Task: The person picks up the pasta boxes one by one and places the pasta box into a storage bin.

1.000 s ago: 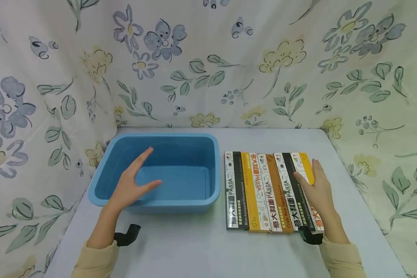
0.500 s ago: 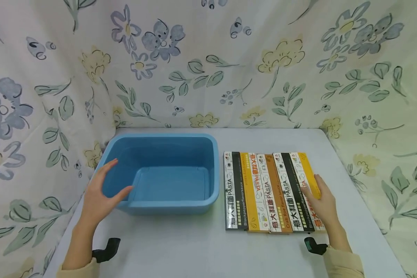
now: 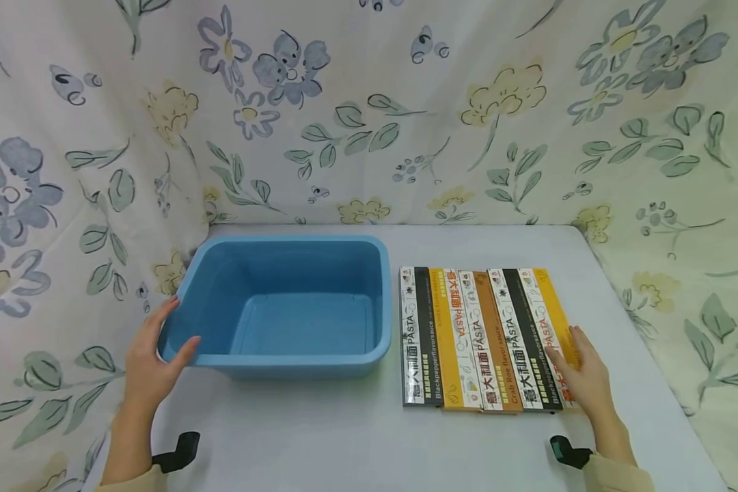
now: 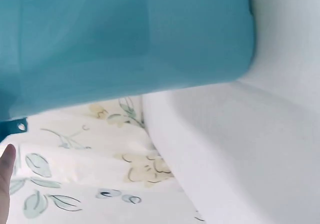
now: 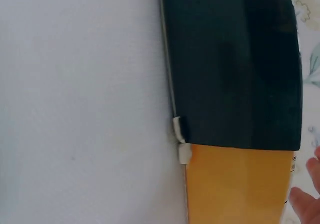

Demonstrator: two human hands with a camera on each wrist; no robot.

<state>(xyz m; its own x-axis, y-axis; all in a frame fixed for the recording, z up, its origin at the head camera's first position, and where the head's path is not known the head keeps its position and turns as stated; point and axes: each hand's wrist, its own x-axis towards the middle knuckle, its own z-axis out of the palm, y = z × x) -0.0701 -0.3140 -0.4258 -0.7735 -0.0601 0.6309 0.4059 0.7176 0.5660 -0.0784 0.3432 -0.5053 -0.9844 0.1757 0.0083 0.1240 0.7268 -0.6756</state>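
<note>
A blue plastic basin (image 3: 295,360) stands on the left of the white table. My left hand (image 3: 147,372) is at its near left corner, thumb and fingers spread around the rim; firm contact is hard to tell. In the left wrist view the basin's outer wall (image 4: 125,44) fills the top, with one fingertip (image 4: 6,164) at the left edge. Several pasta boxes (image 3: 461,342) lie side by side on the right. My right hand (image 3: 590,379) is at the near end of the rightmost yellow-edged box (image 3: 547,301), fingers extended; whether they touch it is unclear.
A floral curtain (image 3: 344,137) hangs behind the table (image 3: 344,437) and along both sides. In the right wrist view, a black box end (image 5: 225,74) and a yellow one (image 5: 240,184) sit against each other.
My left hand has moved left and down from over the basin to its near left corner. My right hand has shifted slightly right and nearer to me along the rightmost box.
</note>
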